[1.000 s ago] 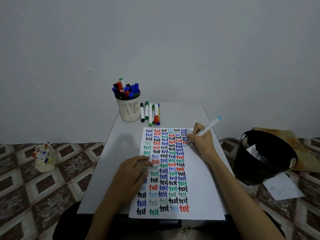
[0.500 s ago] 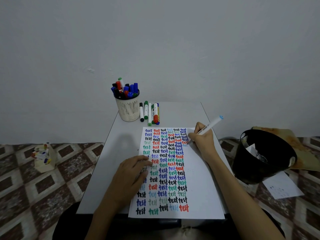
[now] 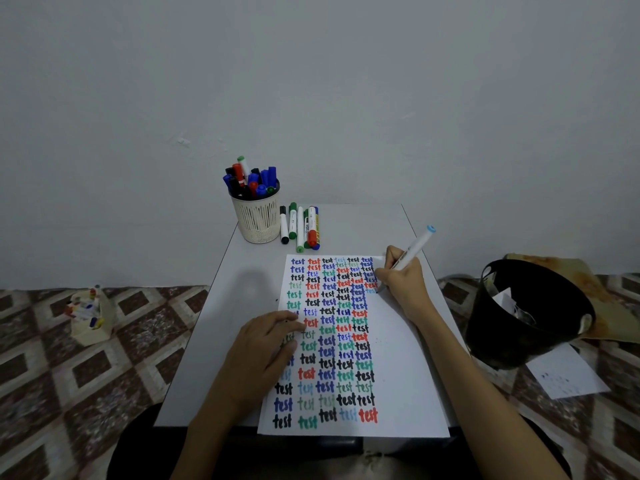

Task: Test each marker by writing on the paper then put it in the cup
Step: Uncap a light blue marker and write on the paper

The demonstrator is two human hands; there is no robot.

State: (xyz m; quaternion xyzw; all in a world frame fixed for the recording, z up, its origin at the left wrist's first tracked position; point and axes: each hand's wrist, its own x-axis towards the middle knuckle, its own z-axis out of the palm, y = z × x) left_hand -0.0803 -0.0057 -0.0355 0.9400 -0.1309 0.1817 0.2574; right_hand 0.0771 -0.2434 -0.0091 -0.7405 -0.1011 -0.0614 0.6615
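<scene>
A white sheet of paper [image 3: 398, 358] lies on the small grey table [image 3: 214, 341], its left part filled with columns of the word "test" in several colours. My right hand [image 3: 403, 282] grips a white marker with a light blue end [image 3: 417, 245], tip down on the paper beside the rightmost column near the top. My left hand [image 3: 263, 351] rests flat on the paper's left edge, fingers relaxed. A cream slotted cup [image 3: 258, 220] full of markers stands at the table's back left. Several capped markers [image 3: 300, 226] lie next to the cup.
A black bin [image 3: 530, 313] with paper scraps stands on the floor to the right, with a loose sheet [image 3: 564, 372] in front of it. On the tiled floor to the left sits a small box of markers [image 3: 88, 315]. A plain wall rises behind the table.
My right hand with the marker has slid slightly down and right along the rightmost column. My left hand stays in place on the paper.
</scene>
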